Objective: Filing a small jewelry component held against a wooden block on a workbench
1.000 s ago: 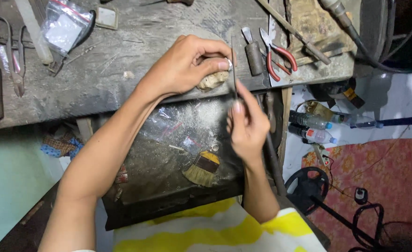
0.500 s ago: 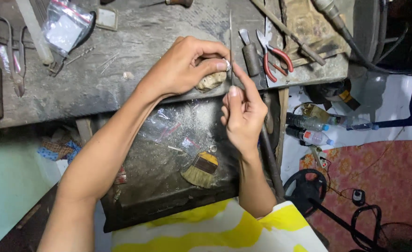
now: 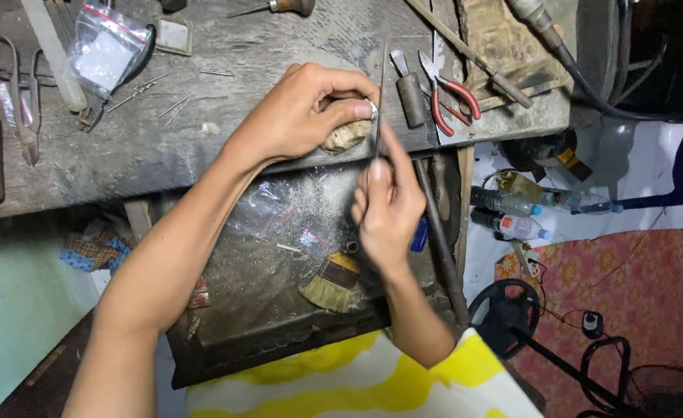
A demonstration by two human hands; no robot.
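Observation:
My left hand [image 3: 303,112] rests on the edge of the worn workbench [image 3: 148,147], pinching a small silver ring [image 3: 372,109] against a wooden bench peg [image 3: 344,136]. My right hand [image 3: 388,203] grips a thin metal file [image 3: 380,93], held upright with its blade against the ring. Below both hands hangs a dark catch tray [image 3: 264,310] dusted with filings, holding a small brush [image 3: 334,285] and a clear plastic bag [image 3: 260,217].
Red-handled pliers [image 3: 448,91], a short steel tool [image 3: 408,91], scissors [image 3: 16,85], a plastic bag [image 3: 105,50] and loose needles lie on the bench. Plastic bottles [image 3: 512,213] and black cables [image 3: 589,340] sit on the floor at right.
My right hand has pushed the file up and forward along the ring, moving closer to the left hand. The left hand has kept its hold on the ring.

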